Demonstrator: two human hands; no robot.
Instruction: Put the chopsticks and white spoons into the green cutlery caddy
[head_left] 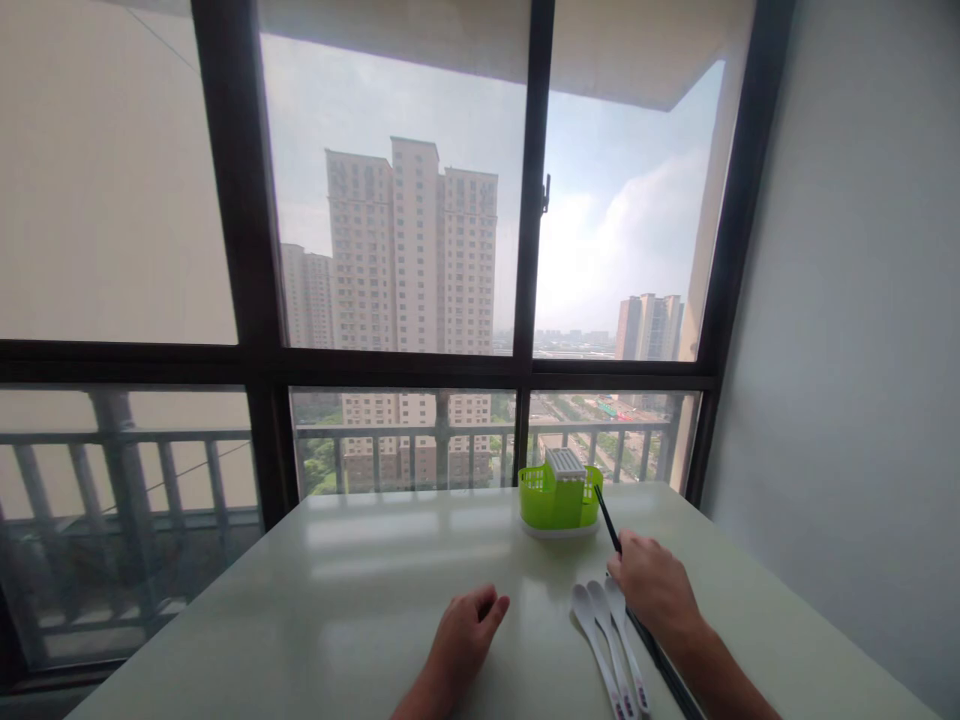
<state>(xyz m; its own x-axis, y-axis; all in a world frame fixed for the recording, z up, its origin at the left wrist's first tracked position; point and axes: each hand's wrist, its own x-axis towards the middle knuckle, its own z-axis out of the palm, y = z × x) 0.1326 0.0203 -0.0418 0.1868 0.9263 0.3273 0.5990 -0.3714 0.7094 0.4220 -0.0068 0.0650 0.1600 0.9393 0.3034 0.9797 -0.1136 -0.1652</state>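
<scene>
My right hand (658,588) is closed around a black chopstick (608,520); its tip reaches up to the right side of a green utensil holder (561,500). I cannot tell whether a second stick is in the grip. Under and beside that hand, more black chopsticks (670,672) lie on the table, partly hidden by the wrist. Three white spoons (609,645) lie side by side just left of them, bowls toward the holder. My left hand (466,628) rests over the table with its fingers curled in and nothing visible in them.
The pale, glossy table (337,600) runs up to a large dark-framed window (405,367). A white slatted piece (565,463) sits atop the middle of the holder. A plain wall (840,400) stands along the right, and a railing (390,432) is outside the glass.
</scene>
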